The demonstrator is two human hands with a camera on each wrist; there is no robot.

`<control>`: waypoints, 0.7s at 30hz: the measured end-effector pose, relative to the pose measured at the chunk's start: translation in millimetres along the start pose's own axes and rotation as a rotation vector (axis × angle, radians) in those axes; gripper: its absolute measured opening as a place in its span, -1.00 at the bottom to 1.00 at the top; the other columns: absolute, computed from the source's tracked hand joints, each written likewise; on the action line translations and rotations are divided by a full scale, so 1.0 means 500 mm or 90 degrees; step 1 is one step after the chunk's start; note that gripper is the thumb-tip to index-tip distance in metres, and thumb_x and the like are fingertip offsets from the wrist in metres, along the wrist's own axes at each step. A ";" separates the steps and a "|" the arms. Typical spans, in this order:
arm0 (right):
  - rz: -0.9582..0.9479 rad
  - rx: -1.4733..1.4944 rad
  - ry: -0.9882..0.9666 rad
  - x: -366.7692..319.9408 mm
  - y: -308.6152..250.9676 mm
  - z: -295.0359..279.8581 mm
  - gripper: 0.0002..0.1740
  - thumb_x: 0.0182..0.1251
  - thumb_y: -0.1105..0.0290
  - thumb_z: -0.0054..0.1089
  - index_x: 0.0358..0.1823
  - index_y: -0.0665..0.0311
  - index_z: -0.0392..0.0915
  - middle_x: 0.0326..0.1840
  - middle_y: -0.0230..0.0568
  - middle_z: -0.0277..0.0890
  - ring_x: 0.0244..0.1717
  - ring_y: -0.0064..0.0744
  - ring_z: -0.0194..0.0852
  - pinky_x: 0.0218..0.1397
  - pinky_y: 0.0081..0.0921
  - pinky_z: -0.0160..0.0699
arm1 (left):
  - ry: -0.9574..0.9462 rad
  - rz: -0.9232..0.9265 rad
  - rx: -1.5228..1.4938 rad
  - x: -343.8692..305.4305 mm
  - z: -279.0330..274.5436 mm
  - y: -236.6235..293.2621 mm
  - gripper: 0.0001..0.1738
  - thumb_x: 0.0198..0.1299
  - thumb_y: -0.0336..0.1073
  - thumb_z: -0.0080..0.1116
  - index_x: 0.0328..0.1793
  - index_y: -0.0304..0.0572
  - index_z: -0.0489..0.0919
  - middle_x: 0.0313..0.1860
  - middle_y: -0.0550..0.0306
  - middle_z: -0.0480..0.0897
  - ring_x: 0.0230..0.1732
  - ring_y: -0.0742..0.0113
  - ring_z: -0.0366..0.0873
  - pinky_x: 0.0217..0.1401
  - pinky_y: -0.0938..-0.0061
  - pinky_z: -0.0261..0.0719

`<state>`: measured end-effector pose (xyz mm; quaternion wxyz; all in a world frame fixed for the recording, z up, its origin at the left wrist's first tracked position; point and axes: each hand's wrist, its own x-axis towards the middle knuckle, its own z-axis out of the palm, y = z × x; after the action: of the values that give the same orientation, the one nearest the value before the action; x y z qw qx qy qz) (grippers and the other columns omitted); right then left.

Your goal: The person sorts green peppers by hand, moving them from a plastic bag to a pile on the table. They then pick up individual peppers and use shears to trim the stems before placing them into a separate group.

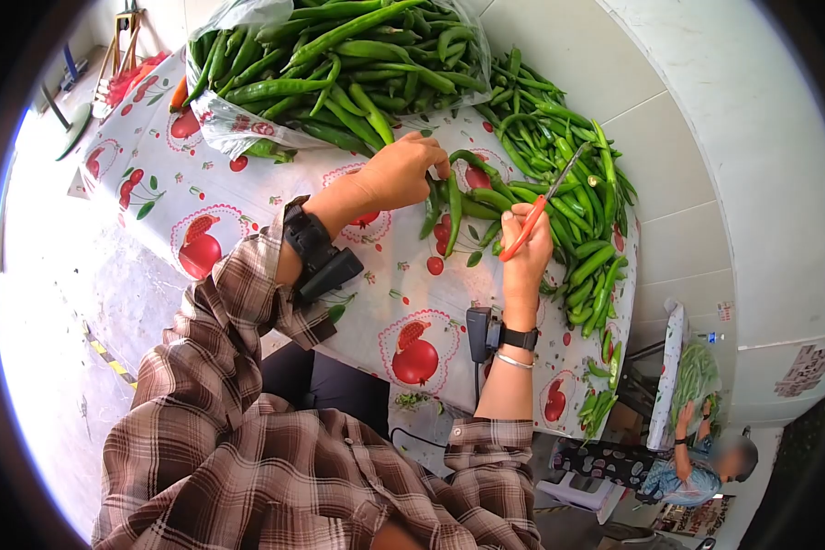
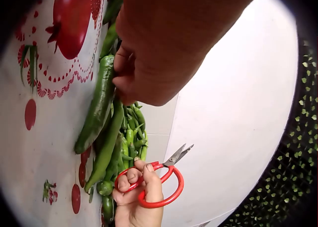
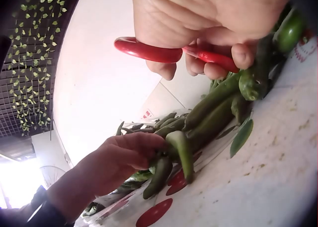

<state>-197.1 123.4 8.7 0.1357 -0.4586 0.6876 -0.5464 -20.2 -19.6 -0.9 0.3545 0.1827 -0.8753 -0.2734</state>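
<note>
My left hand [image 1: 396, 172] grips green chili peppers [image 1: 454, 213] by their upper ends, over the table's middle. In the left wrist view its curled fingers meet the top of a long, glossy pepper [image 2: 97, 105]. From the right wrist side, a bent pepper [image 3: 183, 155] hangs at the left fingertips [image 3: 154, 143]. My right hand [image 1: 528, 252] holds red-handled scissors [image 2: 180, 187], its fingers curled round the handles. The scissors' blades [image 2: 173, 156] stand slightly apart and point away from the held peppers. More loose peppers [image 3: 211, 103] lie between the two hands.
A clear plastic bag [image 1: 218, 128] full of green peppers [image 1: 357, 78] stands at the back. A long heap of peppers [image 1: 582, 197] runs down the table's right side beside the wall [image 1: 669, 165]. The tablecloth [image 1: 376, 321] has red fruit prints. Another person [image 1: 683, 467] works at lower right.
</note>
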 end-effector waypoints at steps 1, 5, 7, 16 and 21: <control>0.007 0.005 -0.002 -0.001 -0.002 0.001 -0.75 0.19 0.32 0.20 -0.27 0.33 0.40 -0.55 -0.41 0.31 -0.54 -0.64 0.19 -0.39 -0.61 0.26 | 0.000 0.000 0.000 -0.001 0.002 -0.002 -0.59 -0.29 -0.68 -0.13 -0.26 -0.25 0.56 -0.22 0.06 0.55 -0.10 0.04 0.43 0.01 0.34 0.41; 0.002 0.008 0.001 -0.001 -0.001 0.001 -0.75 0.19 0.32 0.20 -0.27 0.33 0.40 -0.56 -0.42 0.30 -0.54 -0.64 0.19 -0.40 -0.62 0.25 | -0.030 0.014 0.044 -0.003 -0.002 0.001 -0.64 -0.30 -0.69 -0.07 -0.31 -0.22 0.53 -0.22 0.09 0.51 -0.03 0.05 0.36 0.07 0.34 0.36; 0.014 0.014 0.001 0.000 0.001 0.001 -0.75 0.19 0.32 0.20 -0.26 0.33 0.40 -0.55 -0.42 0.31 -0.53 -0.64 0.19 -0.39 -0.63 0.25 | -0.038 0.022 0.056 -0.003 -0.004 0.001 -0.65 -0.28 -0.67 -0.03 -0.29 -0.22 0.52 -0.21 0.09 0.50 -0.03 0.05 0.35 0.07 0.34 0.36; -0.019 0.032 0.009 -0.001 -0.003 0.002 -0.76 0.19 0.34 0.20 -0.24 0.33 0.41 -0.53 -0.44 0.32 -0.51 -0.66 0.19 -0.37 -0.65 0.27 | 0.131 -0.159 -0.322 0.024 -0.010 0.017 -0.68 0.04 -0.40 0.22 -0.06 -0.23 0.45 -0.25 0.19 0.51 -0.20 0.39 0.49 -0.12 0.47 0.49; -0.002 0.042 -0.019 -0.004 -0.005 0.004 -0.76 0.18 0.34 0.20 -0.24 0.33 0.41 -0.53 -0.43 0.34 -0.52 -0.65 0.20 -0.37 -0.64 0.29 | 0.151 -0.275 -0.728 0.026 -0.012 0.015 -0.65 0.14 -0.29 0.23 0.00 -0.27 0.46 -0.22 0.22 0.52 -0.20 0.48 0.51 -0.05 0.55 0.54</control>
<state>-193.7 123.7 9.7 0.1603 -0.4628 0.6663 -0.5623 -25.6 -22.8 14.1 0.4280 0.1663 -0.4879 -0.7424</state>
